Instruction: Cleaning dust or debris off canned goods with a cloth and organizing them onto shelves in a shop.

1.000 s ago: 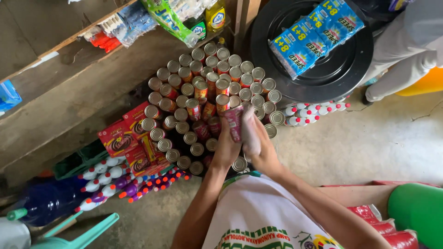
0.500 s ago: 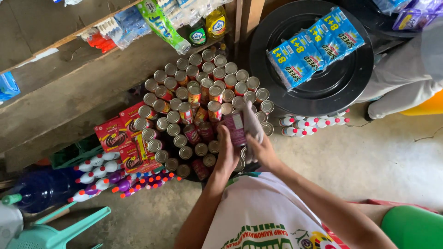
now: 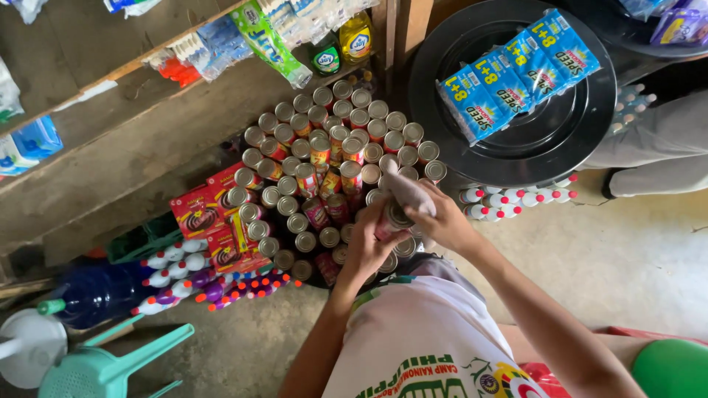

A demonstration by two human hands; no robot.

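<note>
The can (image 3: 394, 219) sits gripped in the left hand (image 3: 366, 247) while the right hand (image 3: 442, 221) rubs it with a cloth (image 3: 408, 193), the stacked cans (image 3: 332, 158) beyond it untouched.

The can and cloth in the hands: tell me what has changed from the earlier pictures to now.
Little changed. The left hand still has its grip on the can, and the right hand still presses the white cloth on its top; the cloth has shifted slightly over the lid. The stacked cans, the black lid and the blue packets stayed put.
</note>
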